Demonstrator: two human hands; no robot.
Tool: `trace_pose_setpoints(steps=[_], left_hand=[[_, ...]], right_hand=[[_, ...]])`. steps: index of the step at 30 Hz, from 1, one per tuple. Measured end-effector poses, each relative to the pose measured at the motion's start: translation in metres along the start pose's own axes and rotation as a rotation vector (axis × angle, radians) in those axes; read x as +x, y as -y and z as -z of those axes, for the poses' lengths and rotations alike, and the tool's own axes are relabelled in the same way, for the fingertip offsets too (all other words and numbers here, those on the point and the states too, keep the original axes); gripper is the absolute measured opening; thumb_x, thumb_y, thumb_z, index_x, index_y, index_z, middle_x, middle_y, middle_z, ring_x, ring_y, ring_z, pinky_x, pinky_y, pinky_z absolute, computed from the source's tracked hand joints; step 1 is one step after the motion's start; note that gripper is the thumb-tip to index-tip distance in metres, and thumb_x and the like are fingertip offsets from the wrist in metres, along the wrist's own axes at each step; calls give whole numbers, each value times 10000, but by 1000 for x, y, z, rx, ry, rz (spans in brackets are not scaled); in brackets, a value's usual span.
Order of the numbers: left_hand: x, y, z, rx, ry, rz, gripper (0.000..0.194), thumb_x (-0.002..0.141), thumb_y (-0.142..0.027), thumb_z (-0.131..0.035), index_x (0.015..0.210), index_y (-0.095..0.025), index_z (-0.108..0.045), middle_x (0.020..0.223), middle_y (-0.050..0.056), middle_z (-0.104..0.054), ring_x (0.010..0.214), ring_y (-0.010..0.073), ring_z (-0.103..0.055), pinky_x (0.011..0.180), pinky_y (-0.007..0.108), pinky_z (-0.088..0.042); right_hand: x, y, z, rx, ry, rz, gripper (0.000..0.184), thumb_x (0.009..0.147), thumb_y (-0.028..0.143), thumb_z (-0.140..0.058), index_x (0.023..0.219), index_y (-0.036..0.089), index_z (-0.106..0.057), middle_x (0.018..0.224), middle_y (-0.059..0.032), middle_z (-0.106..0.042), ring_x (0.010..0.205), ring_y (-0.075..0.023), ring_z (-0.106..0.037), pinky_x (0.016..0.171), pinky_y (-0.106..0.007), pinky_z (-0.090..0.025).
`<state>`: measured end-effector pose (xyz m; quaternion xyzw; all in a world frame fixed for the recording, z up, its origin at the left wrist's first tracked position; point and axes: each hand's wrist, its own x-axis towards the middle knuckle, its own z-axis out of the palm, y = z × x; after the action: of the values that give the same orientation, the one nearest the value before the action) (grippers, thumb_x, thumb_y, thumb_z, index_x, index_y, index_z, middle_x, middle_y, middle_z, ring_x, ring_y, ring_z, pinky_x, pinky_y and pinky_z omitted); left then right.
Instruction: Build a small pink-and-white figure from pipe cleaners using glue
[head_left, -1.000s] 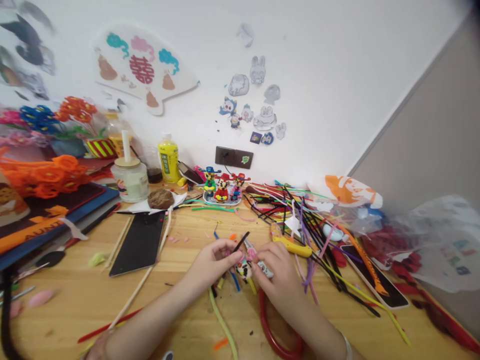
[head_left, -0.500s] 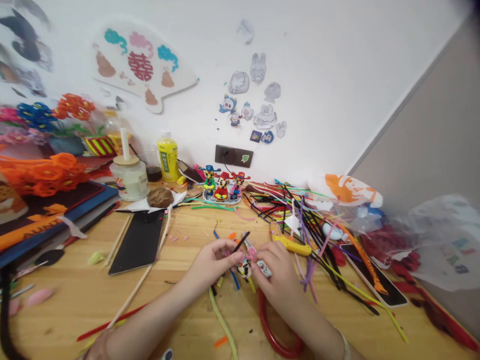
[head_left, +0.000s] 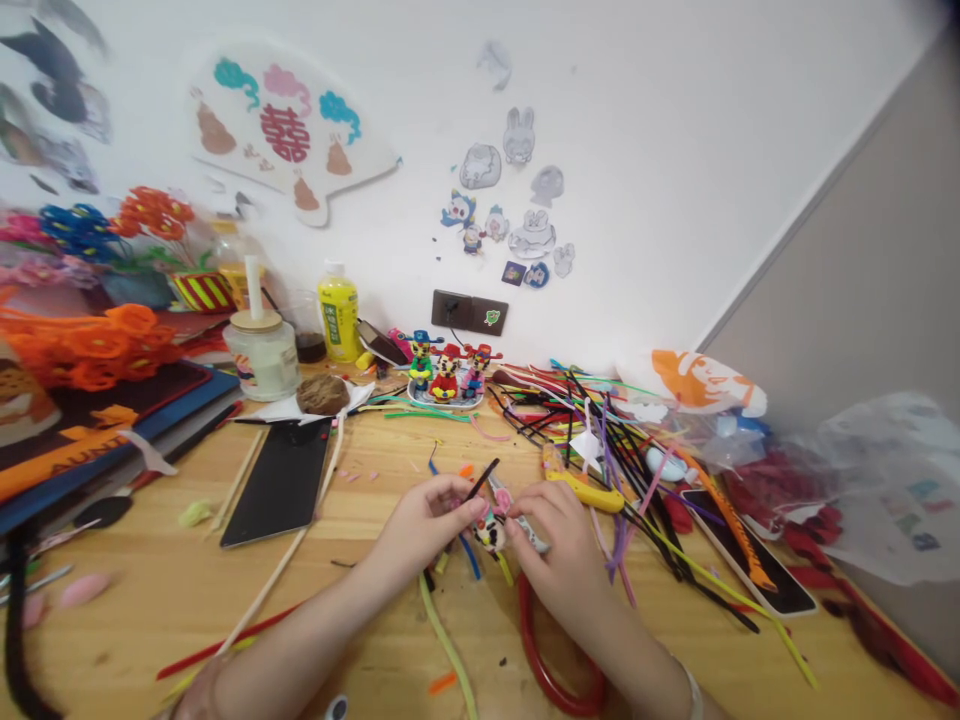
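Note:
Between my hands is a small craft figure with white, black, pink and red patches; it looks made of pipe cleaners. My left hand is closed on its left side, thumb and fingertips pinched together. A short black pipe cleaner sticks up beside that thumb. Fingertips of my right hand pinch at the figure's right edge; what exactly they grip is too small to make out. Under the right hand lies a tool with a red looped handle and a metal head, partly hidden. A blue pipe cleaner piece lies below the figure.
Three finished figures stand on a small tray at the back. Loose pipe cleaners are heaped at right, with a yellow-handled tool in front. A black phone lies left; another phone lies right. A jar and bottle stand behind.
My right fingertips have shifted slightly at the figure's edge. The left hand keeps its pinch. The whole view has moved a little.

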<state>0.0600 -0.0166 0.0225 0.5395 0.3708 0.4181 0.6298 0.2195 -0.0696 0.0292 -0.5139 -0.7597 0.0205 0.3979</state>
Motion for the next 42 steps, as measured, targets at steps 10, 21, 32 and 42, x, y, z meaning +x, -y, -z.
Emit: trace_pose_setpoints(steps=[10,21,32,42], left_hand=[[-1,0,-1,-17,13,-10,232,566,-358,-725,645,-161,-631,608,-4,-645,505,92,-540,506,201,-425],[-1,0,-1,-15,-16,-14,220,569,-335,-725,641,-155,-622,604,-8,-647,532,93,-554,536,198,-437],[-2,-3,-3,-28,-7,-16,271,549,-373,-723,640,-146,-606,604,-8,-641,544,99,-559,536,203,-444],[0,-11,3,-35,-76,-35,319,528,-413,-720,618,-147,-568,563,-25,-574,531,104,-533,523,222,-444]], right_hand=[[-2,4,-2,-6,-45,-9,76,779,148,-525,776,191,-588,788,-40,-579,767,-186,-504,680,-321,-381],[-4,5,-5,-25,-46,-27,87,796,194,-539,753,190,-615,754,-35,-589,749,-182,-501,664,-315,-381],[-2,2,-2,30,-54,-44,79,788,195,-545,751,184,-613,756,-31,-587,757,-176,-509,684,-307,-391],[-3,-5,-9,133,12,-187,133,696,228,-618,817,184,-585,775,-25,-598,729,-172,-536,659,-273,-409]])
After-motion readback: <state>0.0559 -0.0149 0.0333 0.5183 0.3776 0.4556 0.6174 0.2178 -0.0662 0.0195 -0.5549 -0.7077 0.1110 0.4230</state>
